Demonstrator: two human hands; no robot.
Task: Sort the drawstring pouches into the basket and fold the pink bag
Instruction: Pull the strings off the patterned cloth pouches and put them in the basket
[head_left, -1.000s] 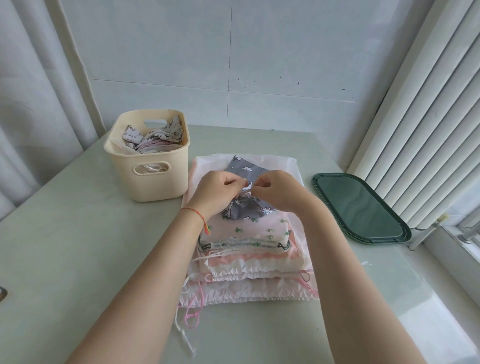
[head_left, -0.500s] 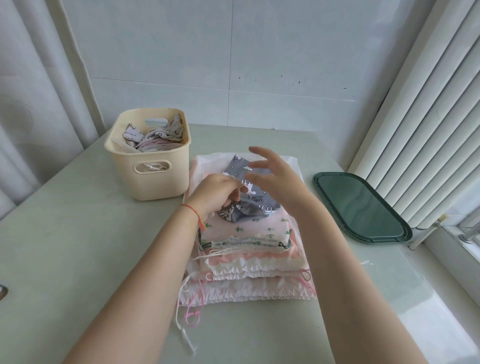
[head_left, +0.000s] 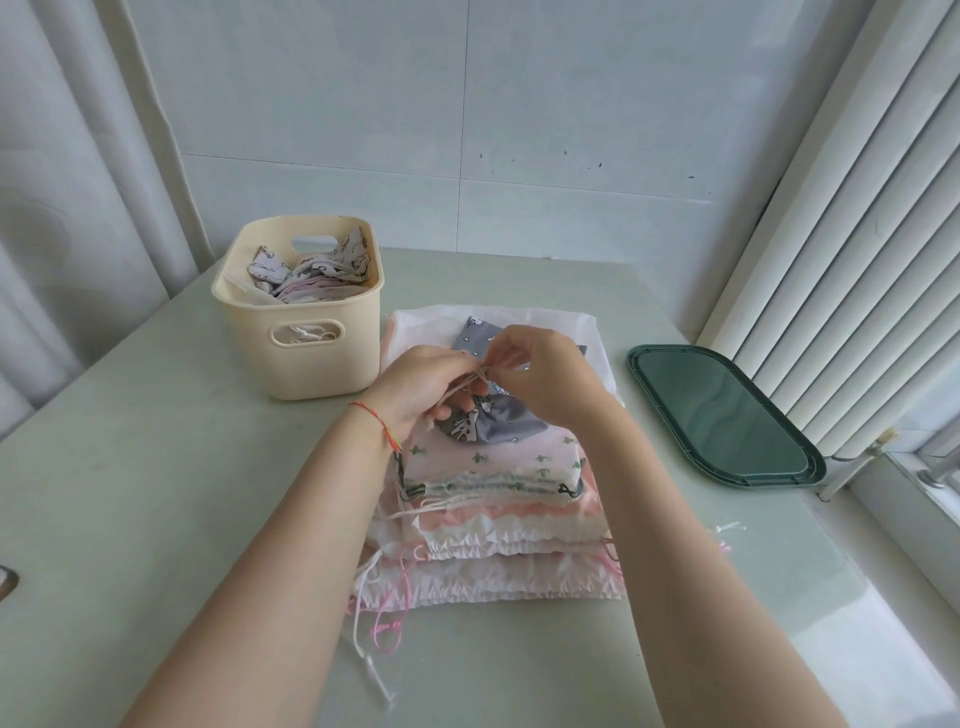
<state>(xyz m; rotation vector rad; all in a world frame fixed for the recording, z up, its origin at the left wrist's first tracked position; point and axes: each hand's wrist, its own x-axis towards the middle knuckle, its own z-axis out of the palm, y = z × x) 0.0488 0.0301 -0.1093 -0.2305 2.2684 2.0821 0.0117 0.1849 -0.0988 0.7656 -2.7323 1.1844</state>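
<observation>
Fingers of the left hand (head_left: 415, 387) and the right hand (head_left: 540, 376) meet over the top of the stack, both pinching the pale drawstring (head_left: 470, 382) of a grey printed pouch (head_left: 491, 423); the cord runs taut between the two pinches, and the left hand's lower fingers also curl against the pouch's gathered mouth. A red string bracelet (head_left: 375, 423) circles the left wrist. The grey pouch sits bunched on the top of a pile of flat drawstring pouches (head_left: 498, 499): just under it a pink one with small green motifs and a dark cord, then peach and white ruffled edges, with pink and white cords (head_left: 387, 618) trailing off the near left corner onto the table. Under the whole pile lies the pink bag (head_left: 524, 584), spread flat, its sheer far edge showing beyond the hands. Just left of the pile stands a cream plastic basket (head_left: 306, 353) with handle slots, already holding several crumpled printed pouches (head_left: 311, 270). To the right of the pile, apart from it, a dark green oblong tray (head_left: 727, 415) lies flat on the pale green table (head_left: 135, 493), close to the white vertical blinds (head_left: 852, 234). A white tiled wall stands behind, and a curtain hangs at the left.
</observation>
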